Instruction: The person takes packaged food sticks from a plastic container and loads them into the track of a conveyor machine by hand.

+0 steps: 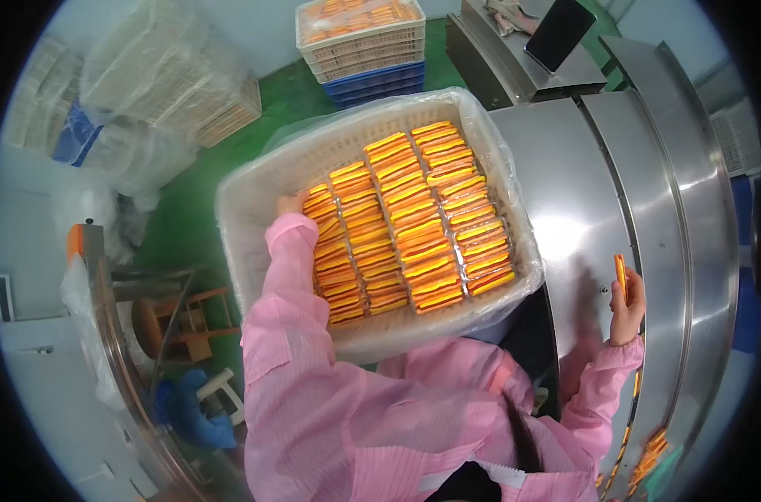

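A large white crate [255, 180] lined with clear plastic stands in front of me, and long rows of orange, yellow and red striped sticks [422, 222] lie packed in it. My left hand [292, 204] reaches into the crate at the far end of the leftmost row, touching or very near the sticks there; its fingers are mostly hidden. Over the steel surface [548, 197] on the right, my right hand [627, 311] is closed around a single orange-and-yellow stick [620, 272], which points up out of the fingers.
A stack of white and blue crates [363, 50] stands beyond the crate, beside a steel machine with a dark tablet [560, 33]. More sticks [650, 456] lie at the lower right along the conveyor. Plastic-wrapped crates [158, 71] and a wooden stool [158, 326] are on the left.
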Action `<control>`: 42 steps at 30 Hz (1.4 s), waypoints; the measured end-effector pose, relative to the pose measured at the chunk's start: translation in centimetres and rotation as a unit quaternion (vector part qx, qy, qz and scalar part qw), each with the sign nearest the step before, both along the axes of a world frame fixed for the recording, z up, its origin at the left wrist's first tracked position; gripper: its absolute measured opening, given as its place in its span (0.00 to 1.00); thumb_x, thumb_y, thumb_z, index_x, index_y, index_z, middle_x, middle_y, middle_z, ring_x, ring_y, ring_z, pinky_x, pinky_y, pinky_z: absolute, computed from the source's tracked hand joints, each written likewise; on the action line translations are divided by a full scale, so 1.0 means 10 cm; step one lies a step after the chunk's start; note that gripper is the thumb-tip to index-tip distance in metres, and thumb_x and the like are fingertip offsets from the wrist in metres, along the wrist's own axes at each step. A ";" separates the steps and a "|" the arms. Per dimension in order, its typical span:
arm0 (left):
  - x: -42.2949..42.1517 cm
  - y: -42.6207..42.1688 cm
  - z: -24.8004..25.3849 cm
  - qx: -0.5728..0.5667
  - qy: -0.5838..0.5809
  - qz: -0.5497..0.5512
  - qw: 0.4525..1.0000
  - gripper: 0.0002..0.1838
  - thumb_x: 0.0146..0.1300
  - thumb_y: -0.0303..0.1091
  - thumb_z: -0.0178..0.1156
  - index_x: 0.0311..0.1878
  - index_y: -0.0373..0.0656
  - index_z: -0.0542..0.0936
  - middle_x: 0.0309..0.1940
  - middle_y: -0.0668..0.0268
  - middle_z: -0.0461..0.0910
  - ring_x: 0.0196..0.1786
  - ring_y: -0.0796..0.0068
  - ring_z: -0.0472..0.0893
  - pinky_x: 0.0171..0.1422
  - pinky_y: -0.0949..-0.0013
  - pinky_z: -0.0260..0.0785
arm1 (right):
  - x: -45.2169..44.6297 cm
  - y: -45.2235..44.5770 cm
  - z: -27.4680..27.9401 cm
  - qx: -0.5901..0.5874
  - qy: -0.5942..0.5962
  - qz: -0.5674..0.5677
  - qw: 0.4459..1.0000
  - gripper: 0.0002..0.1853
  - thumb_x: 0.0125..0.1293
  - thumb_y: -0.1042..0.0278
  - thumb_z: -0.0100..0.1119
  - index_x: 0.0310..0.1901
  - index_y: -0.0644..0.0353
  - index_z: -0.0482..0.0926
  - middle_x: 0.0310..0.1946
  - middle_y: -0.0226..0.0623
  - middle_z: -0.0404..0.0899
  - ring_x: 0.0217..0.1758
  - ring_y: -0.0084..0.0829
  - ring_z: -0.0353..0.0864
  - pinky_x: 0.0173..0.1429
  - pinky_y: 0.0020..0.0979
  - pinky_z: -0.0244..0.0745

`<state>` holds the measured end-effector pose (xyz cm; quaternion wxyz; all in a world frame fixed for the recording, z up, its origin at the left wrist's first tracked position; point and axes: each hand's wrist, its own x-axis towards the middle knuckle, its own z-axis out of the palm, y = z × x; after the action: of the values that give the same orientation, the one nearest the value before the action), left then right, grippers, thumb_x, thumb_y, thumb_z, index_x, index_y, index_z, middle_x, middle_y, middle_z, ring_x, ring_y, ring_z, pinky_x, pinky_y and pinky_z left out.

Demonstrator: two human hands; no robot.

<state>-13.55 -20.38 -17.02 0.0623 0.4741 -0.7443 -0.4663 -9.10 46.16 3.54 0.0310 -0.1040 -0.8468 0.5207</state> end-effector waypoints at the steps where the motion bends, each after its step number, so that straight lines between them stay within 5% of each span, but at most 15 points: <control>1: -0.01 0.12 0.12 0.027 0.004 0.026 0.999 0.17 0.47 0.37 0.63 0.32 0.30 0.78 0.29 0.51 0.79 0.31 0.61 0.78 0.35 0.62 0.67 | -0.01 0.05 0.00 0.008 -0.008 -0.014 1.000 0.13 0.58 0.74 0.51 0.46 0.62 0.70 0.28 0.26 0.70 0.23 0.13 0.63 0.24 0.14 0.57; 5: -0.04 0.21 0.27 -0.064 -0.138 0.009 0.988 0.19 0.49 0.37 0.59 0.46 0.40 0.75 0.45 0.53 0.75 0.49 0.56 0.74 0.52 0.60 0.65 | -0.09 0.26 -0.04 0.006 0.042 -0.053 0.998 0.13 0.59 0.72 0.51 0.46 0.62 0.70 0.25 0.24 0.69 0.20 0.12 0.61 0.22 0.14 0.55; 7: 0.21 0.68 0.77 -0.451 -0.221 -0.296 0.813 0.23 0.44 0.30 0.62 0.49 0.44 0.74 0.39 0.54 0.77 0.43 0.57 0.77 0.51 0.66 0.68 | -0.15 0.44 -0.11 -0.002 0.075 -0.055 0.996 0.12 0.60 0.70 0.51 0.46 0.61 0.70 0.28 0.26 0.71 0.21 0.12 0.61 0.21 0.15 0.55; 9: 0.19 0.94 1.00 -0.385 -0.227 -0.259 0.856 0.24 0.45 0.31 0.62 0.50 0.48 0.74 0.46 0.54 0.74 0.50 0.58 0.73 0.56 0.64 0.65 | -0.23 0.49 -0.08 0.028 0.083 -0.079 0.993 0.13 0.59 0.68 0.53 0.46 0.62 0.71 0.29 0.26 0.72 0.25 0.15 0.65 0.26 0.16 0.60; 11: 0.04 -0.55 -0.75 -0.158 0.033 -0.204 0.966 0.21 0.47 0.33 0.61 0.45 0.34 0.74 0.41 0.51 0.76 0.39 0.59 0.78 0.46 0.65 0.69 | -0.36 0.71 -0.21 0.077 0.062 -0.112 0.989 0.15 0.58 0.67 0.55 0.47 0.61 0.71 0.30 0.29 0.74 0.31 0.18 0.69 0.33 0.20 0.65; 12: -0.07 -0.65 -0.73 -0.072 -0.003 -0.142 0.987 0.21 0.46 0.34 0.62 0.46 0.39 0.75 0.43 0.53 0.76 0.45 0.56 0.75 0.51 0.64 0.66 | -0.42 0.76 -0.21 0.108 0.101 -0.105 0.983 0.16 0.58 0.65 0.55 0.47 0.60 0.70 0.29 0.33 0.76 0.32 0.22 0.73 0.35 0.24 0.68; 14: -0.15 -0.59 -0.55 0.010 -0.039 -0.080 0.996 0.21 0.45 0.35 0.63 0.46 0.45 0.77 0.45 0.55 0.75 0.50 0.54 0.72 0.55 0.62 0.63 | -0.54 0.72 -0.16 0.198 0.070 -0.118 0.971 0.17 0.56 0.60 0.57 0.42 0.63 0.69 0.26 0.42 0.77 0.29 0.36 0.77 0.37 0.31 0.70; 17: -0.11 -0.40 -0.28 -0.162 -0.028 -0.113 0.980 0.17 0.45 0.32 0.62 0.39 0.33 0.78 0.38 0.52 0.78 0.40 0.54 0.76 0.46 0.61 0.67 | -0.72 0.67 -0.26 0.257 0.044 -0.112 0.959 0.16 0.52 0.64 0.62 0.40 0.60 0.70 0.22 0.37 0.73 0.25 0.31 0.73 0.30 0.30 0.67; 25: 0.00 0.48 0.65 0.135 0.040 0.034 0.990 0.17 0.50 0.32 0.57 0.42 0.32 0.75 0.36 0.53 0.78 0.40 0.63 0.77 0.45 0.64 0.68 | -0.81 0.67 -0.61 0.400 0.135 -0.057 0.905 0.19 0.51 0.59 0.60 0.41 0.62 0.71 0.38 0.48 0.71 0.43 0.46 0.69 0.47 0.40 0.65; 28: 0.13 0.43 0.77 -0.385 -0.193 -0.370 0.823 0.13 0.53 0.35 0.55 0.43 0.48 0.77 0.41 0.54 0.76 0.45 0.55 0.75 0.48 0.61 0.68 | -0.79 0.67 -0.54 0.400 0.195 -0.019 0.895 0.16 0.53 0.67 0.56 0.43 0.62 0.70 0.40 0.48 0.70 0.44 0.46 0.69 0.48 0.40 0.64; 32: 0.11 0.16 0.80 -0.426 -0.216 -0.369 0.797 0.17 0.49 0.37 0.56 0.44 0.45 0.76 0.40 0.52 0.76 0.44 0.55 0.75 0.48 0.60 0.67 | -0.72 0.14 -0.12 0.312 0.191 0.037 0.930 0.14 0.52 0.75 0.53 0.43 0.64 0.69 0.41 0.46 0.69 0.45 0.46 0.68 0.50 0.37 0.64; 34: 0.06 0.39 1.16 -0.184 -0.137 -0.070 0.971 0.18 0.49 0.39 0.56 0.42 0.38 0.76 0.38 0.48 0.76 0.42 0.56 0.77 0.45 0.61 0.67 | -0.69 -0.17 0.05 0.312 0.274 0.088 0.905 0.14 0.52 0.77 0.52 0.42 0.64 0.69 0.40 0.46 0.69 0.45 0.46 0.69 0.48 0.37 0.64; 37: 0.18 0.83 1.79 -0.343 0.001 -0.101 0.934 0.13 0.46 0.29 0.62 0.36 0.36 0.74 0.31 0.58 0.77 0.35 0.68 0.77 0.39 0.70 0.68 | -0.48 -0.80 0.30 0.210 0.230 0.197 0.930 0.14 0.50 0.79 0.54 0.41 0.64 0.70 0.38 0.47 0.70 0.42 0.47 0.70 0.45 0.37 0.66; 39: 0.31 1.31 2.21 -0.213 0.107 -0.213 0.947 0.15 0.45 0.24 0.61 0.38 0.38 0.70 0.27 0.66 0.73 0.34 0.75 0.75 0.37 0.75 0.67 | -0.31 -1.30 0.40 0.069 0.159 0.323 0.930 0.17 0.47 0.77 0.57 0.42 0.64 0.69 0.38 0.46 0.70 0.43 0.45 0.70 0.45 0.37 0.66; 42: 0.56 2.21 2.47 0.023 0.225 -0.334 0.915 0.18 0.44 0.20 0.62 0.37 0.40 0.67 0.31 0.67 0.70 0.37 0.78 0.72 0.40 0.76 0.66 | -0.13 -1.99 0.67 0.206 0.254 0.405 0.854 0.33 0.42 0.64 0.65 0.52 0.62 0.65 0.47 0.44 0.67 0.50 0.43 0.67 0.48 0.37 0.64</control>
<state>-7.91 1.71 7.72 0.0578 0.0815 -0.8148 -0.5711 -10.40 26.26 10.20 0.0517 0.3928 -0.8645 0.3092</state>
